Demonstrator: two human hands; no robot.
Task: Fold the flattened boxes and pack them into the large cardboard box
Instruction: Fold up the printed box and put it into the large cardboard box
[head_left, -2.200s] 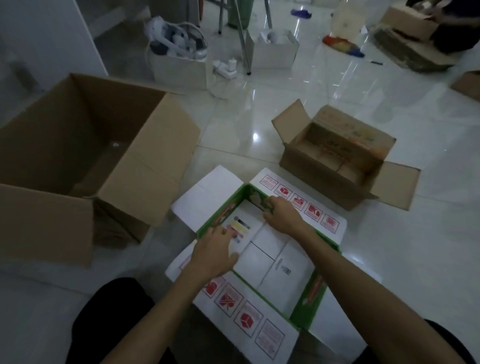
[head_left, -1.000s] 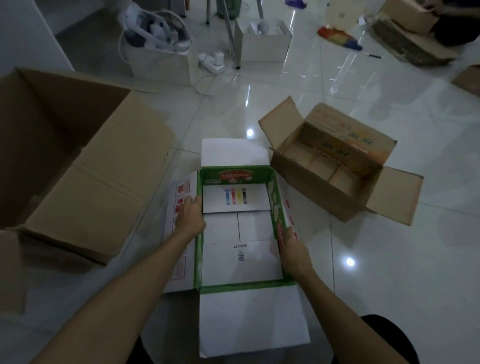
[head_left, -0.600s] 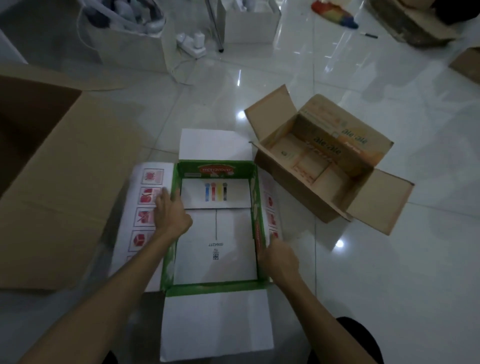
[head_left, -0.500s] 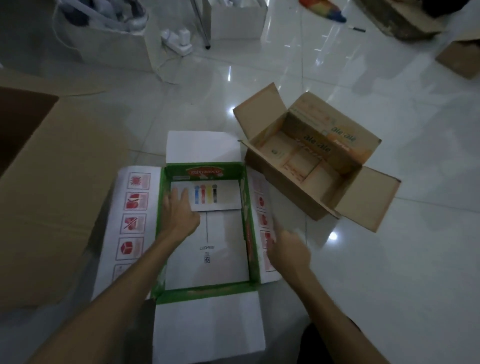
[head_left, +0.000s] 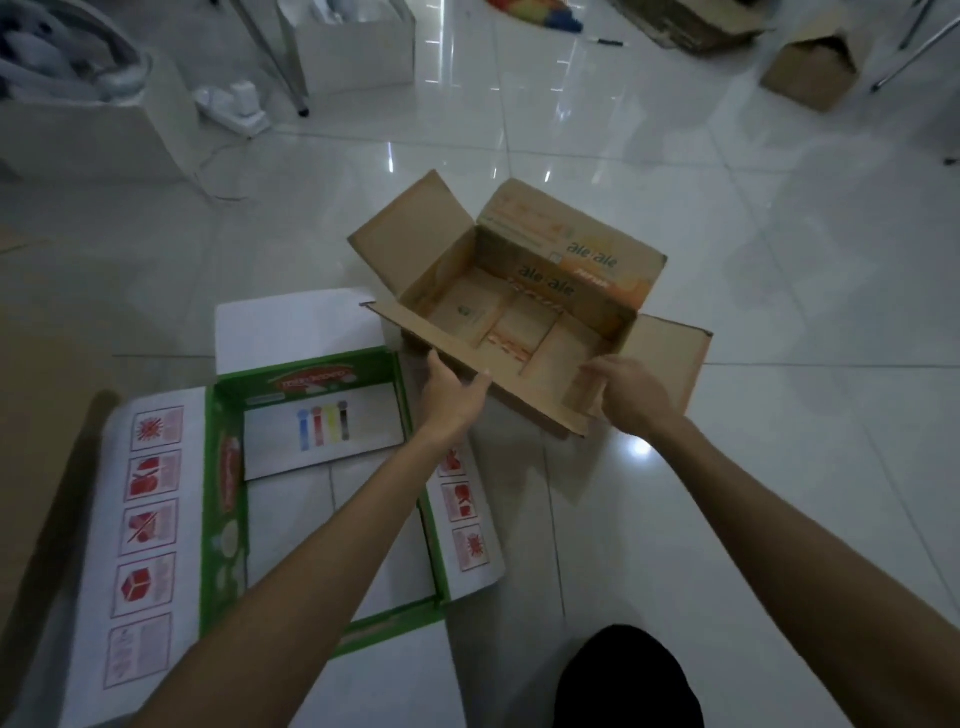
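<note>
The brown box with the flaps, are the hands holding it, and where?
Yes. Both hands, left and right, grip the near long flap of the ale-ale box.

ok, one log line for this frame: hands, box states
left hand: on brown box near flap | right hand: on same flap | green-white box: erected, open, untouched

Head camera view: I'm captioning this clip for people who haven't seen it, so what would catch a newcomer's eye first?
First, the open brown cardboard box printed "ale ale" at centre, with the left hand and right hand on its near flap. Left of it on the glossy white tile floor lies the green-and-white printed carton, flaps spread open, red handling symbols along its side flaps.
</note>
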